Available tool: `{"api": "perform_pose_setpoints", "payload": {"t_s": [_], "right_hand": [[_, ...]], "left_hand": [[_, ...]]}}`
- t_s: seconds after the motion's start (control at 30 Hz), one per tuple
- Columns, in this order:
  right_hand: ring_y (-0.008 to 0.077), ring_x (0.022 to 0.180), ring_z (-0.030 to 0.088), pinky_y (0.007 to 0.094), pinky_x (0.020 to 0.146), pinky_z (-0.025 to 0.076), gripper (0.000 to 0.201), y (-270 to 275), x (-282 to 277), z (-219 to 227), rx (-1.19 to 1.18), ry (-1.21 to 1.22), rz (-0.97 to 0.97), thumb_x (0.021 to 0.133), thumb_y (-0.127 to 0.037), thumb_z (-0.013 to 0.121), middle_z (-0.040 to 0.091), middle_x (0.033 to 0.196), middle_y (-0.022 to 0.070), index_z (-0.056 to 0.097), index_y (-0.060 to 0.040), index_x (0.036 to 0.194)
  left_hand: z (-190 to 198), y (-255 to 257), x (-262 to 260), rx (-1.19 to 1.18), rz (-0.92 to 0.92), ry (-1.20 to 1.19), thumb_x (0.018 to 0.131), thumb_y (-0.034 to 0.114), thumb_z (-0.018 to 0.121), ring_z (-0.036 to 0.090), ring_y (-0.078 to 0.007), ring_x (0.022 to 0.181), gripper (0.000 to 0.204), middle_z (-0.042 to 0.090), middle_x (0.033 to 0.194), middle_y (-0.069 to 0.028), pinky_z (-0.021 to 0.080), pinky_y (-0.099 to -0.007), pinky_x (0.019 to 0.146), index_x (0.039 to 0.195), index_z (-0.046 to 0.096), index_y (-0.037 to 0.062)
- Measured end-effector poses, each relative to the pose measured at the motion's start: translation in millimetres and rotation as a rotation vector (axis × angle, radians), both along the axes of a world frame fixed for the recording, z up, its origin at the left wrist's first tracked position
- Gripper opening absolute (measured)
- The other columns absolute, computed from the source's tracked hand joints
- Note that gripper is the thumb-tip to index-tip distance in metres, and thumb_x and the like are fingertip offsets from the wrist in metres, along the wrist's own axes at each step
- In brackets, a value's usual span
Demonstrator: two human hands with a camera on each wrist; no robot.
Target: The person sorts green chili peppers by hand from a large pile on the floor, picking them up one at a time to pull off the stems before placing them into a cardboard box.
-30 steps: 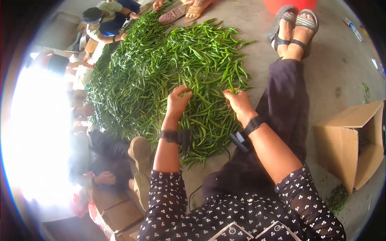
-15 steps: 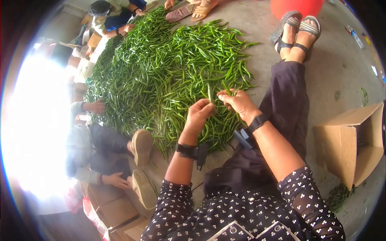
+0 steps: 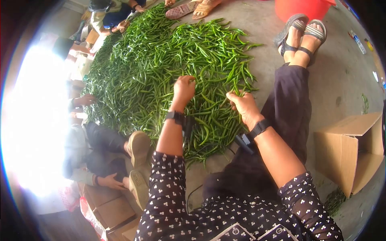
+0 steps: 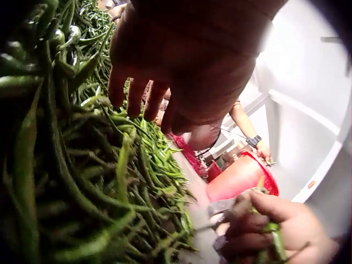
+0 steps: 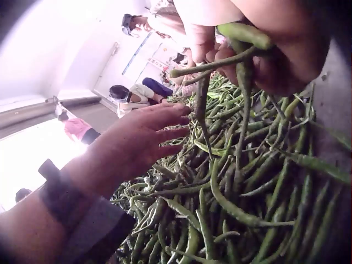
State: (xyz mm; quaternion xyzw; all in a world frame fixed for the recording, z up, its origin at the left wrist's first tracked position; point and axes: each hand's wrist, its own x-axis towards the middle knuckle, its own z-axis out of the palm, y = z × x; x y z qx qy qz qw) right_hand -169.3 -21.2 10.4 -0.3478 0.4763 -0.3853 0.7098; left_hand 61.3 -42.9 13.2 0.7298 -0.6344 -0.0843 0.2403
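Left hand (image 3: pixel 184 90) hangs over the right half of a heap of green chilies (image 3: pixel 144 72), its fingers loose and slightly bent, holding nothing that shows; whether the fingertips touch the chilies beneath cannot be told. Glare washes out the floor's left edge. Beside it, toward the near left corner, sits another person (image 3: pixel 106 136) in dark trousers, one hand near the ankle, with a brown carton (image 3: pixel 112 211) just below and two pale shoe soles (image 3: pixel 138 149) turned toward the camera. Next comes the heap itself, broad and tangled across the middle of the floor; a mauve slipper (image 3: pixel 179 11) and a tan sandal (image 3: pixel 206 10) are just beside its far edge. By the heap's right edge, the right hand (image 3: pixel 246 105) is clamped on several picked-up chilies (image 5: pixel 245 36), thumb and curled fingers round them, some ends poking out downward. Dark trouser legs (image 3: pixel 291 92) stretch past that edge and end in strapped sandals (image 3: pixel 315 32), just short of a red tub (image 3: pixel 303 10) at the floor's far edge. Near the right edge lies an open carton (image 3: pixel 335 144), leafy scraps (image 3: pixel 335 201) by its near corner; a small tube (image 3: pixel 358 42) lies toward the far right corner.
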Motion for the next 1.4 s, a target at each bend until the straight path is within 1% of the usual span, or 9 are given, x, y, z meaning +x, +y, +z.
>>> {"api": "perform_pose_setpoints", "payload": {"t_s": [0.17,0.53,0.73,0.83,0.87,0.93,1.0,1.1,1.4], "right_hand": [[0.0064,0.056,0.048,0.0222,0.05,0.038,0.015,-1,1,7,0.044,0.02,0.029,0.075,-0.018,0.065,0.055,0.065,-0.0018,0.061,-0.0056,0.081],[0.0057,0.054,0.046,0.0216,0.049,0.036,0.013,-8,12,-6,0.085,-0.007,0.049,0.076,-0.016,0.064,0.055,0.065,-0.0019,0.06,-0.0045,0.08],[0.0063,0.052,0.047,0.0216,0.048,0.036,0.013,-8,9,-7,0.052,0.023,0.005,0.076,-0.018,0.064,0.055,0.063,-0.002,0.061,-0.0052,0.078],[0.0064,0.051,0.047,0.0218,0.047,0.037,0.014,-8,10,-12,0.044,0.011,0.018,0.075,-0.018,0.065,0.056,0.063,-0.0019,0.061,-0.0055,0.078],[0.0064,0.051,0.047,0.0218,0.047,0.037,0.014,-8,11,-13,0.042,0.002,0.026,0.075,-0.018,0.065,0.056,0.063,-0.0019,0.061,-0.0055,0.078],[0.0063,0.051,0.047,0.0219,0.047,0.037,0.013,-7,12,-11,0.036,0.031,0.014,0.075,-0.018,0.065,0.055,0.062,-0.0017,0.062,-0.0056,0.078],[0.0067,0.05,0.047,0.0222,0.046,0.036,0.014,-5,9,-10,0.046,0.029,0.018,0.075,-0.018,0.065,0.055,0.061,-0.0015,0.062,-0.0051,0.078],[0.0077,0.05,0.046,0.0237,0.046,0.036,0.013,-5,6,-13,0.03,0.04,-0.008,0.074,-0.016,0.065,0.054,0.062,-0.001,0.062,-0.0043,0.079],[0.0082,0.054,0.047,0.0233,0.049,0.036,0.015,3,-4,7,-0.032,-0.018,0.159,0.076,-0.019,0.063,0.055,0.065,-0.0009,0.062,-0.0056,0.082]], "left_hand": [[-32,-39,52,0.212,0.121,-0.17,0.068,0.024,0.06,0.061,-0.0312,0.086,0.028,0.064,0.09,-0.0155,0.047,-0.0373,0.08,0.092,0.067,0.0102],[-32,-75,35,0.446,0.337,-0.306,0.069,0.019,0.056,0.061,-0.0334,0.089,0.025,0.063,0.09,-0.0202,0.048,-0.0371,0.079,0.082,0.066,-0.0005],[-55,-73,67,0.519,0.261,-0.362,0.071,0.015,0.058,0.061,-0.0326,0.087,0.021,0.062,0.096,-0.0205,0.05,-0.0377,0.074,0.086,0.066,0.0028],[-35,-47,77,0.374,0.268,0.31,0.075,0.021,0.064,0.059,-0.013,0.07,0.024,0.064,0.084,-0.0064,0.048,-0.0266,0.062,0.091,0.065,0.0027],[-28,-39,80,0.369,0.277,0.303,0.075,0.021,0.064,0.059,-0.013,0.07,0.024,0.064,0.084,-0.0064,0.048,-0.0266,0.062,0.091,0.065,0.0027],[-1,-15,74,0.26,0.291,0.977,0.08,0.017,0.061,0.055,-0.012,0.064,0.023,0.057,0.072,0.0002,0.045,-0.0262,0.057,0.1,0.062,0.0044],[17,4,66,0.202,0.306,1.044,0.084,0.012,0.057,0.05,-0.0106,0.063,0.021,0.05,0.073,0.0029,0.043,-0.0254,0.057,0.104,0.057,0.0059],[32,27,59,-0.011,0.137,1.539,0.086,0.007,0.052,0.051,-0.0123,0.073,0.012,0.055,0.09,-0.0029,0.043,-0.0242,0.063,0.098,0.052,0.0079],[36,65,7,-0.151,0.082,1.873,0.085,0.002,0.047,0.047,-0.0123,0.063,0.007,0.056,0.09,-0.0101,0.042,-0.0241,0.057,0.088,0.046,0.0084]]}}
